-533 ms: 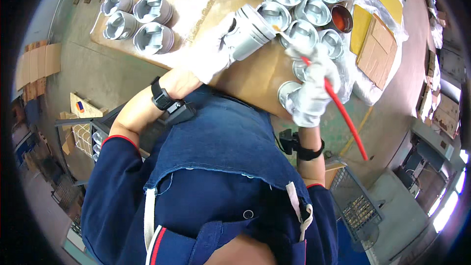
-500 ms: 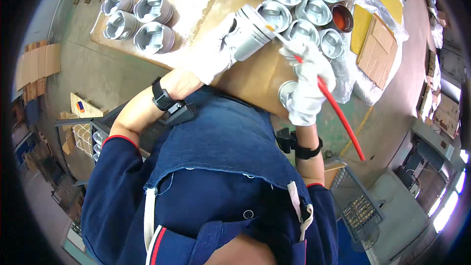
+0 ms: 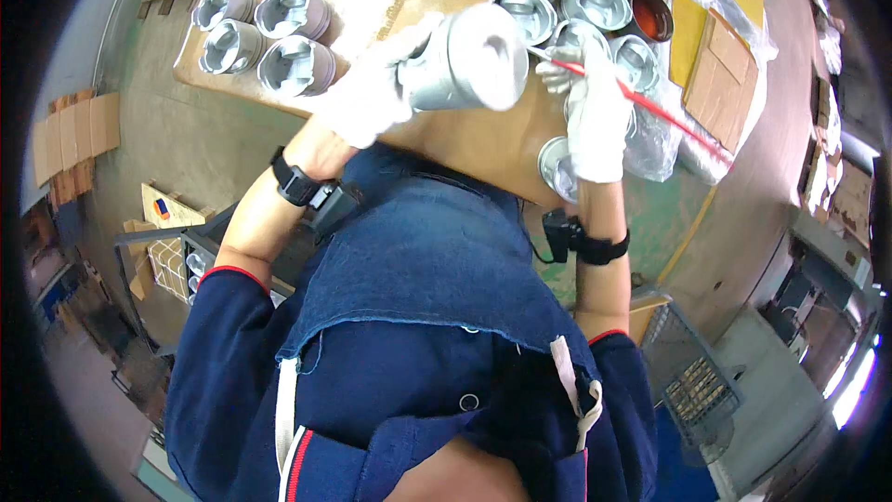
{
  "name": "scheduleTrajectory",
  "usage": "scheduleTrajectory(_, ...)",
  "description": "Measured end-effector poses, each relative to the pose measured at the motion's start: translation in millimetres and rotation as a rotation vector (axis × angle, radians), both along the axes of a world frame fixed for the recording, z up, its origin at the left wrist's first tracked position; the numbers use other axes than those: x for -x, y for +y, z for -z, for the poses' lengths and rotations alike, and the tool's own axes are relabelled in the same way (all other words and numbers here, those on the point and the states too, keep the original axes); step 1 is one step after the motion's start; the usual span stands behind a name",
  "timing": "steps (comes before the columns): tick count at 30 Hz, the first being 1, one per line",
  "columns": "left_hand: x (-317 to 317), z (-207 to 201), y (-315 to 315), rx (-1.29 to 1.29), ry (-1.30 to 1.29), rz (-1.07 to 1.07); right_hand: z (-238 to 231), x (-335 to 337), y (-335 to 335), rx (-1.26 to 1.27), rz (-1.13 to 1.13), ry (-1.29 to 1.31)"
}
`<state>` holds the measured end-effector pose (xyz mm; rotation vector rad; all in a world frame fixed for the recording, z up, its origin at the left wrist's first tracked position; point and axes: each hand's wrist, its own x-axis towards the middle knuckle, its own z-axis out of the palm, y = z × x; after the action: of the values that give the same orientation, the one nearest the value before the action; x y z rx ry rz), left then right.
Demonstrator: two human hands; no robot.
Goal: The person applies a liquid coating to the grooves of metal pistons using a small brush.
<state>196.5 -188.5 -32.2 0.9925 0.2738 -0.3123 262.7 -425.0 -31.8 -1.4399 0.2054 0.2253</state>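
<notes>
Over the counter (image 3: 502, 151), head view, items as follows.

One piston (image 3: 488, 56), grey metal, raised above the counter near its close edge, tilted, pale round end face turned toward the right; gripped from its left side by the left hand (image 3: 376, 93), white glove, fingers wrapped about the body.

One red-handled tool (image 3: 662, 113), slender, carried by the right hand (image 3: 596, 121), white glove, fingers partly curled about the handle; its thin pale end points to the piston's face, contact impossible to tell.

Four pistons (image 3: 295, 65), standing as a group at the left of the counter, hollows upward.

Larger cluster of pistons (image 3: 596, 4), closely set, beyond and beside the right hand.

One single piston (image 3: 557, 169), by the near edge, just left of the right glove's cuff.

One dark tin (image 3: 652, 17), reddish-brown inside, beside the cluster.

Right side: yellow sheet (image 3: 686, 35), cardboard piece (image 3: 717, 74), clear plastic wrap (image 3: 650, 151).

Worn: black wrist straps (image 3: 602, 249), one per arm; denim apron (image 3: 409, 246).
</notes>
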Motion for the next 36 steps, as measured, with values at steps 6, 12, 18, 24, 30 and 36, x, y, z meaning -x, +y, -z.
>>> scheduleTrajectory(6,-12,0,-11,-1.182,-0.33,0.47,-2,11,-4,0.223,-0.185,-0.273)
scheduleTrajectory(12,-10,17,-32,-0.926,-0.366,0.181,9,59,-2,0.842,-0.463,-0.846)
scheduleTrajectory(18,-17,27,-74,-1.4,-0.524,0.565,-8,56,-70,0.338,0.192,-0.219)
scheduleTrajectory(24,-37,62,-135,-1.387,-0.669,0.681,-22,30,-119,0.466,0.323,-0.268)
scheduleTrajectory(30,-31,61,-115,-1.337,-1.24,0.434,-4,-23,-148,0.286,0.284,-0.075)
scheduleTrajectory(36,30,17,45,-1.817,-0.941,0.16,29,-112,-184,0.289,0.157,0.006)
